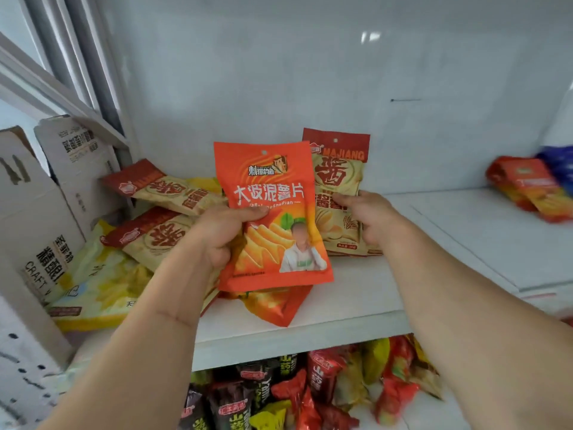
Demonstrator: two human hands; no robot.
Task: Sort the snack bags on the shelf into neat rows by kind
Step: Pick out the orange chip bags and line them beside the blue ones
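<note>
My left hand (217, 234) grips an orange chip bag (269, 187) by its left edge and holds it upright above the white shelf (356, 305). Behind it stands a beige bag with a red top (339, 172), which my right hand (369, 217) holds by its right side. Two more beige bags with red tops (167, 190) (155, 237) lie flat at the left on large yellow bags (99, 287). Another orange bag (273, 305) lies flat under the held one.
Cardboard boxes (37, 218) stand against the shelf's left end. Red-orange and blue bags (533, 187) sit blurred at the far right. The lower shelf holds several dark, red and yellow snack bags (310, 386). A white wall backs the shelf.
</note>
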